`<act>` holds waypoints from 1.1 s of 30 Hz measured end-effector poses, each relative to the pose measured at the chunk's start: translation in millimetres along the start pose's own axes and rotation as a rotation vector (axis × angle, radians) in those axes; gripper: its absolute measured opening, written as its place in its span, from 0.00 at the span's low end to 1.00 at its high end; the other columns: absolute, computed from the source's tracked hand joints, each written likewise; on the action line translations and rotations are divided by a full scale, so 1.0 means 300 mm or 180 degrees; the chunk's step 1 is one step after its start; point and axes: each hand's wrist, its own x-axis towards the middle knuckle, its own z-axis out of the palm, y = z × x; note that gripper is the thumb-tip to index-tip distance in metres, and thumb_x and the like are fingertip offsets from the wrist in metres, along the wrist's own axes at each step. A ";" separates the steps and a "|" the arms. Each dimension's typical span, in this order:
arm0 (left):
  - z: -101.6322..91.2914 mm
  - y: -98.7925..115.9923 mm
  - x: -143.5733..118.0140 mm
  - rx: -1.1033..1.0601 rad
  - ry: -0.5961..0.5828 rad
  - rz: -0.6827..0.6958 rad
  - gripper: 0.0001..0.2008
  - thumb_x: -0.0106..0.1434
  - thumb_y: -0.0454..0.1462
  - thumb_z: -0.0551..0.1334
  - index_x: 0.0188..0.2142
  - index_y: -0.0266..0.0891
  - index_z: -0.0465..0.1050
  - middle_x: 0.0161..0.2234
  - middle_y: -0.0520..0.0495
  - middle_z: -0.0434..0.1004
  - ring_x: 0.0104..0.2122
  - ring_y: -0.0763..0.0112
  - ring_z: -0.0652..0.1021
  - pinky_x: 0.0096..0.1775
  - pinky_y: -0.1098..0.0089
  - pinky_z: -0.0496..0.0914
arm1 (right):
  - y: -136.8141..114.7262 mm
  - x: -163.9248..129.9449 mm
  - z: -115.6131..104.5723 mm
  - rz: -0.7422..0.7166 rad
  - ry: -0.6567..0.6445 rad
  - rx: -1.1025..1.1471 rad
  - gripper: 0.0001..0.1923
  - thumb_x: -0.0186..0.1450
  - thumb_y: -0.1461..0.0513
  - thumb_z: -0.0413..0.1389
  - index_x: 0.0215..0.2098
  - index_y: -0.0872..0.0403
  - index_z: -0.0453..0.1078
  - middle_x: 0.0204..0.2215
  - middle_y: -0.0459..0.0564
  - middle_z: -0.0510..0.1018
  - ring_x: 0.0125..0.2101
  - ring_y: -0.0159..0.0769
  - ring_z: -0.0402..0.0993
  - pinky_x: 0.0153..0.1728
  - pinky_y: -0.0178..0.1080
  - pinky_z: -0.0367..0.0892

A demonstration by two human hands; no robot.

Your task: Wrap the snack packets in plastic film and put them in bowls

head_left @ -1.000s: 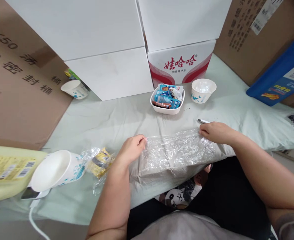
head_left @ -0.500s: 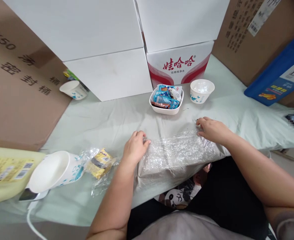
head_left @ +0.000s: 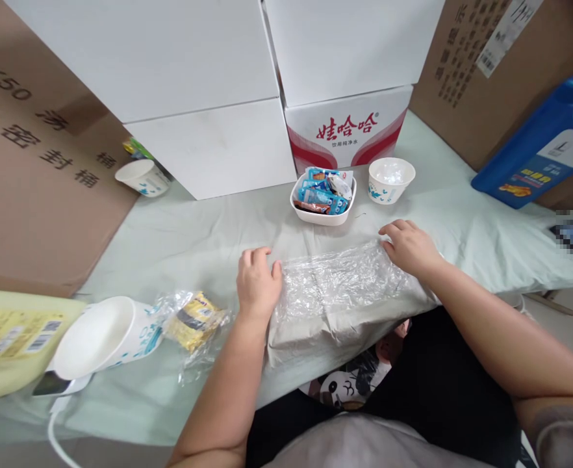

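A clear, crinkled plastic bag [head_left: 335,283] lies flat on the cloth-covered table in front of me. At its left edge rests my left hand [head_left: 258,281], fingers bent and the thumb apart from them. My right hand [head_left: 410,248] is at the upper right corner of the bag, its fingers reaching left with a gap above the thumb. Neither hand visibly grips the plastic. Beyond the bag stands a white bowl [head_left: 324,218] filled with small blue and red packets [head_left: 321,195]. A paper cup [head_left: 388,190] with clear plastic inside it is to the bowl's right.
On the left, a yellow packet in clear wrap [head_left: 196,322] lies beside a tipped paper cup [head_left: 135,338] and a pale yellow bottle [head_left: 13,338]. White boxes [head_left: 238,149] line the back. A blue bottle [head_left: 534,153] leans at right; another paper cup [head_left: 143,179] stands back left.
My left hand has shifted slightly left and up, to the bag's edge. My right hand has moved slightly up, and the bag's right end sits a little higher and looks smoother.
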 end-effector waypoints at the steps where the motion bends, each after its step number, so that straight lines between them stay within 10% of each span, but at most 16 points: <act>1: -0.011 0.009 -0.008 -0.0044 0.0199 0.0074 0.10 0.64 0.36 0.56 0.45 0.39 0.68 0.46 0.39 0.70 0.47 0.58 0.73 0.51 0.61 0.66 | -0.013 -0.009 -0.004 -0.0154 0.0194 0.0085 0.16 0.68 0.61 0.47 0.48 0.57 0.71 0.45 0.60 0.75 0.46 0.49 0.68 0.48 0.46 0.63; 3: -0.027 0.031 -0.027 -0.0263 0.0131 0.0398 0.09 0.67 0.37 0.54 0.43 0.39 0.70 0.43 0.41 0.72 0.46 0.61 0.73 0.51 0.62 0.66 | -0.052 -0.033 -0.009 -0.0629 0.0348 0.0359 0.16 0.69 0.60 0.47 0.47 0.56 0.73 0.44 0.59 0.75 0.46 0.47 0.67 0.50 0.46 0.62; 8: -0.013 0.068 -0.052 -0.0439 -0.1510 0.1392 0.18 0.61 0.41 0.63 0.51 0.44 0.71 0.52 0.44 0.71 0.53 0.58 0.69 0.55 0.59 0.65 | -0.122 -0.068 0.003 -0.1603 -0.0587 0.0566 0.20 0.64 0.56 0.57 0.53 0.51 0.71 0.49 0.58 0.71 0.48 0.47 0.67 0.51 0.47 0.64; 15: -0.039 0.018 -0.031 0.0160 -0.1554 0.0862 0.27 0.56 0.43 0.67 0.55 0.42 0.68 0.60 0.39 0.63 0.58 0.50 0.63 0.58 0.51 0.60 | 0.058 -0.037 -0.036 -0.0494 -0.0934 0.0090 0.24 0.60 0.60 0.60 0.54 0.52 0.70 0.49 0.59 0.71 0.49 0.50 0.69 0.49 0.47 0.65; 22: -0.097 0.088 -0.084 -0.0381 -0.2274 0.1491 0.11 0.54 0.39 0.68 0.36 0.42 0.71 0.41 0.47 0.72 0.45 0.60 0.71 0.46 0.62 0.68 | 0.019 -0.094 -0.086 -0.1778 -0.1384 0.1047 0.15 0.59 0.57 0.60 0.45 0.51 0.74 0.43 0.53 0.73 0.46 0.44 0.69 0.49 0.44 0.64; 33: -0.154 -0.003 -0.031 -0.0786 -0.2571 0.0861 0.04 0.58 0.34 0.54 0.31 0.42 0.66 0.32 0.51 0.74 0.33 0.67 0.73 0.35 0.68 0.66 | 0.042 -0.099 -0.093 -0.1514 -0.1746 0.1427 0.06 0.61 0.66 0.51 0.35 0.53 0.69 0.34 0.48 0.77 0.36 0.36 0.72 0.38 0.36 0.64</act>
